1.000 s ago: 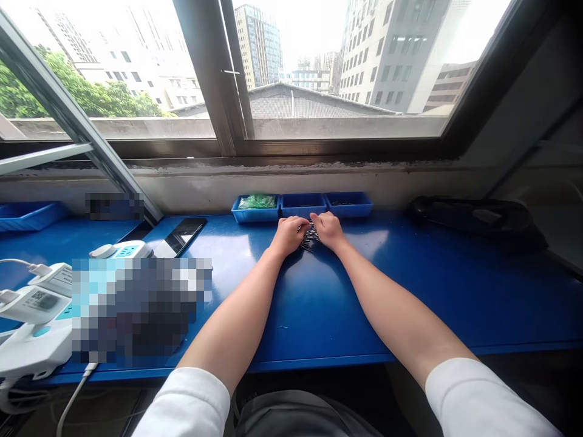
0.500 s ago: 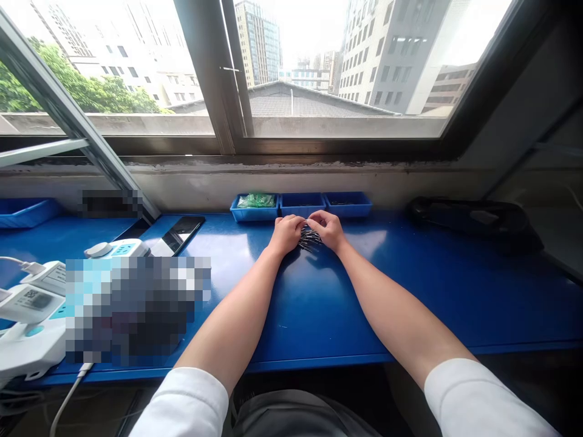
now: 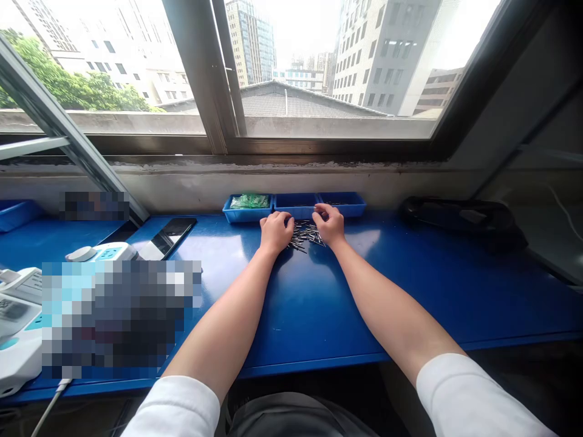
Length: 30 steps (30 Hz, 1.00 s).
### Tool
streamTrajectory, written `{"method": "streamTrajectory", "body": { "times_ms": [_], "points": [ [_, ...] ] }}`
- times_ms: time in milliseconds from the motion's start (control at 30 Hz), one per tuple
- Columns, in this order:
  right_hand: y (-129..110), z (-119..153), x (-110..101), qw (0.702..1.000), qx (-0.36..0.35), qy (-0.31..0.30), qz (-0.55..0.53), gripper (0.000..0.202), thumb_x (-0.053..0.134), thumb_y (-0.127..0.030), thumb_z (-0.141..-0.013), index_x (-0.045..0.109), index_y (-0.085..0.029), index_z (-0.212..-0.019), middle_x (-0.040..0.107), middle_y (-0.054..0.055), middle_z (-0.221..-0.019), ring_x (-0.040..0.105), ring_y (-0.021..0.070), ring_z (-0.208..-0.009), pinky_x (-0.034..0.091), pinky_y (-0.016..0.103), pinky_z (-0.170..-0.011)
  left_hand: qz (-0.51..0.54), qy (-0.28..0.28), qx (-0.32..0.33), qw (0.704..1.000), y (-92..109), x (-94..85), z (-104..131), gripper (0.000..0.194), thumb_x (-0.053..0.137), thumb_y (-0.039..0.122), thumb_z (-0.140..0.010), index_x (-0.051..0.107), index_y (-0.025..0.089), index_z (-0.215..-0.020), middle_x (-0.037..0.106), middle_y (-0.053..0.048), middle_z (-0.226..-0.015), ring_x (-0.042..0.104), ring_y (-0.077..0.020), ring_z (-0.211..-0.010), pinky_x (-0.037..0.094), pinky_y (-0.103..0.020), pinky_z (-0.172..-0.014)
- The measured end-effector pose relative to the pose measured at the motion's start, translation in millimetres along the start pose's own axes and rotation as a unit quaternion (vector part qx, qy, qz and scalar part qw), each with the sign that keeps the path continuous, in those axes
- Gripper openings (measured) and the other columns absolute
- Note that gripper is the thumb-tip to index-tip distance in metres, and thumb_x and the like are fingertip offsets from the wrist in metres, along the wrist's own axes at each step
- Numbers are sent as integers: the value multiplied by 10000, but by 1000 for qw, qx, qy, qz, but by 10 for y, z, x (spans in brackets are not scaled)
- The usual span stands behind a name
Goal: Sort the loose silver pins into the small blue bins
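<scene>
A loose heap of thin, dark, shiny metal pins (image 3: 304, 235) lies on the blue tabletop between my hands; their exact kind is too small to make out. On the heap's left edge is my left hand (image 3: 276, 233), fingers curved and thumb held apart, with nothing visible in it. My right hand (image 3: 330, 224) hovers at the right edge, its fingers bent and a gap showing between fingertips and thumb. Just behind the hands stand three joined blue bins: the left bin (image 3: 248, 215) with green-and-clear plastic packets (image 3: 249, 201), the middle bin (image 3: 296, 212), and the right bin (image 3: 348, 210) with small dark pieces.
A phone (image 3: 172, 238) lies left of the hands. Nearer on the left are white power strips (image 3: 20, 349) with plugs and a cable, beside a blurred-out area. A black bag-like object (image 3: 455, 221) rests at the right rear. The window wall bounds the table's back.
My hands, close together over the heap before, have moved apart, uncovering more of the pins. The whole view has shifted slightly.
</scene>
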State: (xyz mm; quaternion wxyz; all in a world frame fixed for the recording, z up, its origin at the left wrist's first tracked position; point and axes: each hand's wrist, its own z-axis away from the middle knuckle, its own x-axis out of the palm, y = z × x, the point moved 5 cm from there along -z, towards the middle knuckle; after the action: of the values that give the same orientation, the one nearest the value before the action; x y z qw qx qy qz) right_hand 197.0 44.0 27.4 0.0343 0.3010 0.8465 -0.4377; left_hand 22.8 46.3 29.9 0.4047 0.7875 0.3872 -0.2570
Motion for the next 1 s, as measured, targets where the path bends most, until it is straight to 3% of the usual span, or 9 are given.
{"method": "streamTrajectory", "body": {
  "times_ms": [100, 200, 500, 567, 667, 800, 1000],
  "points": [
    [67, -54, -89, 995, 36, 30, 84, 438, 500, -275, -766, 594, -162, -1179, 659, 86, -1090, 472, 256, -1068, 378, 416, -964, -23, 2, -48, 999, -82, -13, -9, 206, 470, 265, -846, 663, 214, -895, 664, -76, -1007, 575, -248, -1011, 350, -427, -923],
    [125, -74, -124, 986, 78, 25, 145, 570, 522, -307, -744, 505, -166, -1296, 578, 91, -1256, 396, 304, -1104, 319, 500, -979, -36, -22, -70, 997, -127, 11, -12, 200, 476, 261, -821, 669, 214, -847, 653, -87, -990, 569, -263, -1002, 358, -441, -909],
    [199, -55, -28, 968, 96, -55, 223, 660, 586, -359, -717, 445, -243, -1350, 316, 80, -1476, 349, 350, -1116, 327, 534, -930, -35, -74, -55, 995, -132, 110, -21, 274, 396, 239, -850, 668, 220, -869, 637, -99, -1022, 561, -276, -1017, 364, -466, -900],
    [153, -48, -13, 969, 77, -50, 229, 643, 584, -331, -726, 453, -214, -1345, 328, 103, -1457, 337, 350, -1152, 328, 516, -952, -36, -77, -46, 995, -125, 126, -22, 265, 413, 268, -852, 671, 225, -897, 639, -99, -1038, 557, -275, -1028, 367, -456, -907],
    [40, -18, 54, 976, 16, -60, 210, 466, 550, -268, -756, 571, -168, -1210, 474, 127, -1306, 373, 308, -1150, 338, 444, -984, -41, -90, -28, 995, -107, 149, -18, 260, 437, 305, -846, 675, 233, -921, 648, -92, -1051, 552, -276, -1046, 374, -442, -910],
    [-64, 76, 236, 968, -59, -161, 184, 278, 552, -271, -767, 668, -184, -1004, 596, 90, -1063, 465, 254, -1028, 374, 379, -959, -48, -106, -9, 993, -94, 168, -11, 293, 410, 289, -849, 671, 241, -972, 659, -80, -1090, 550, -281, -1065, 378, -445, -906],
    [-20, 133, 348, 944, -40, -243, 220, 279, 553, -354, -799, 696, -219, -997, 634, 80, -1045, 489, 269, -1008, 391, 408, -905, -15, -127, 11, 992, -89, 195, -7, 387, 368, 146, -812, 633, 257, -1072, 686, -46, -1082, 571, -249, -1058, 374, -418, -927]
  ]
}}
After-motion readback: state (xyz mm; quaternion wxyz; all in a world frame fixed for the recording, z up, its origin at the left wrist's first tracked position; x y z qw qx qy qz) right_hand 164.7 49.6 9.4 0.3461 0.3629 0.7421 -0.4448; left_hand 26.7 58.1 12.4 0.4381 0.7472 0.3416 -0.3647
